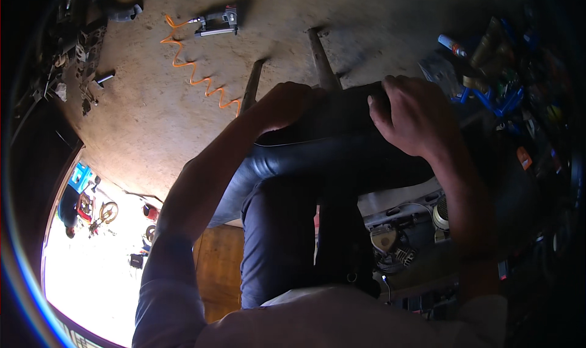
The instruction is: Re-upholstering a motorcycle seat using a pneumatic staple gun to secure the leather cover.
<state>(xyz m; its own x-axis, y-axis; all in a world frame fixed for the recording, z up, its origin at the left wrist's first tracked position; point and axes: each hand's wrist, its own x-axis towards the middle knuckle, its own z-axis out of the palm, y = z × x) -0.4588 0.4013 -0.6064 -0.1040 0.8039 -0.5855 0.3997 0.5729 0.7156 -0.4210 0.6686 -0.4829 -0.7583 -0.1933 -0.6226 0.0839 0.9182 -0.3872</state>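
A long dark padded piece with a smooth, leather-like cover, resembling a seat, lies across my thighs. My left hand is closed on its far edge at the left, the fingers mostly in shadow. Over the far right part my right hand grips the dark material, thumb toward me and fingers curled over the edge. Between the hands the surface is too dark for detail. On the floor ahead lies a staple gun, joined to an orange coiled air hose that runs back toward my left forearm.
Two slanted legs stick out beyond the padded piece. Cluttered parts and a spray can lie at the right. Metal parts sit below my right arm. At the left, a bright doorway shows a person and a wheel.
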